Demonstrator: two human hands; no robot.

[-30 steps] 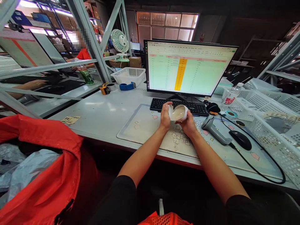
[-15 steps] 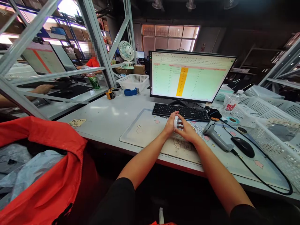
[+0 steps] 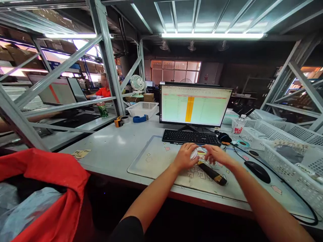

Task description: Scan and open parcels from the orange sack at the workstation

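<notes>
Red fabric sack [image 3: 50, 188] sits near left, grey plastic bags inside it. Yellow paper labels [image 3: 80, 154] lie on the pale grey metal table [image 3: 116, 148] further right. Your left hand [image 3: 185, 159] is curled around a small white round container [image 3: 193, 154], resting on the translucent desk mat with cartoon prints [image 3: 156, 158]. Slim black stick with a gold band [image 3: 212, 173] lies on the mat just right of that hand. Your right hand [image 3: 217, 155] hovers above it, fingers spread loose, holding nothing, blurred. Black keyboard [image 3: 189, 136] and lit spreadsheet monitor [image 3: 194, 105] are beyond. Black computer mouse [image 3: 257, 167] and white mesh plastic baskets [image 3: 290, 151] at far right.
</notes>
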